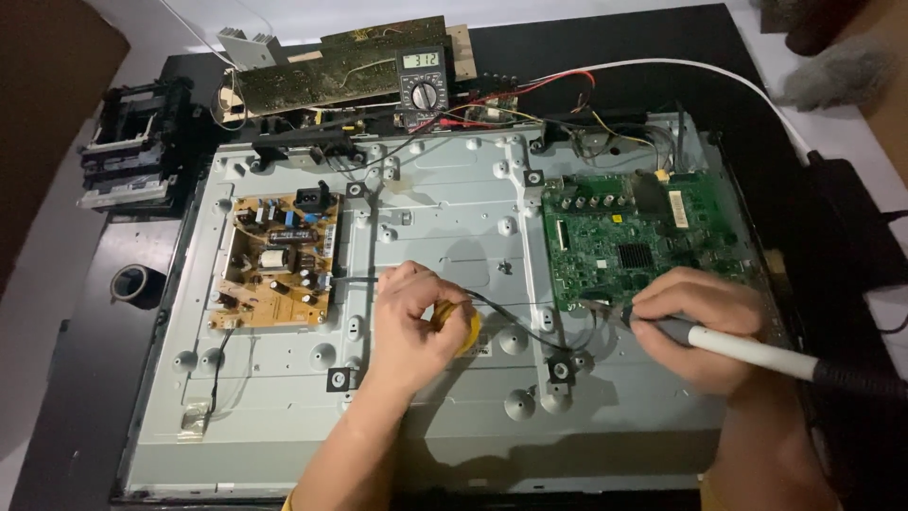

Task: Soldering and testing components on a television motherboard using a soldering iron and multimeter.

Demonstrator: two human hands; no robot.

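A grey metal back panel of a flat screen (445, 218) lies flat on the dark table. My left hand (411, 322) rests on its middle, closed around a small yellow object (466, 329). My right hand (705, 326) grips a pen-like tool with a white handle (757, 352) and a black cable; its tip points at the lower left edge of the green circuit board (643, 241). A thin black wire (515, 326) runs across the panel between my two hands.
A tan power board (279, 260) is mounted at the panel's left. A multimeter (423, 85) with red and black leads stands at the back beside a long board (331, 61). A black plastic assembly (137, 142) and a tape roll (132, 282) sit at left.
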